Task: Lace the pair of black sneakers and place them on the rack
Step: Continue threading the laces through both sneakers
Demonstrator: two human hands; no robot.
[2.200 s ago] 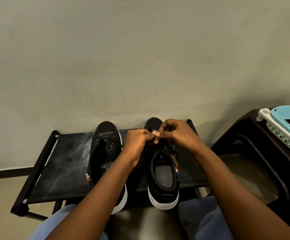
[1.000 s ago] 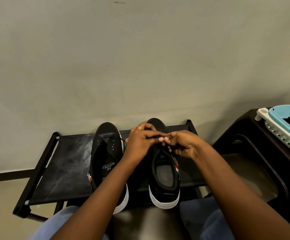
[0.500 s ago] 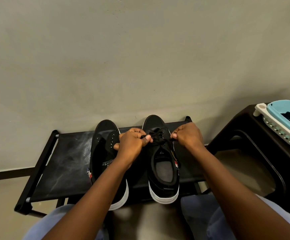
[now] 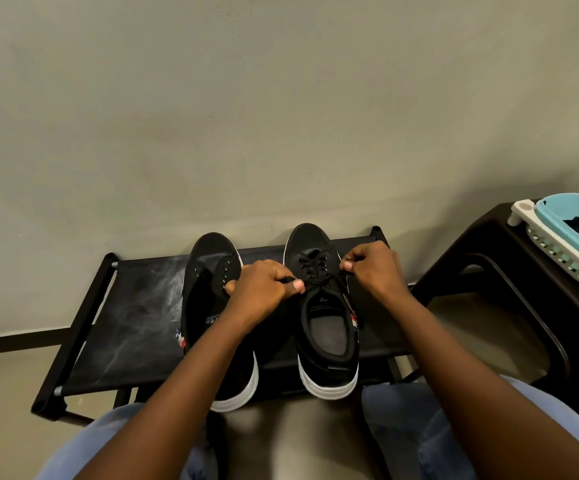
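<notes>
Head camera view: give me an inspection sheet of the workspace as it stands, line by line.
Surface: low black fabric shoe rack with black frame, scuffed grey on its bare part, standing against a plain wall.
Job's things: two black canvas sneakers with white soles on the rack, toes to the wall. Right sneaker has a black lace crossed through its eyelets; left sneaker shows bare eyelets, no lace seen.
Clutter: nothing seen on the rack.
Hands: left hand and right hand each pinch a lace end, pulled apart sideways over the right sneaker.
Cables: nothing seen.
Surroundings: dark brown plastic stool to the right, carrying a light blue and white plastic basket.
</notes>
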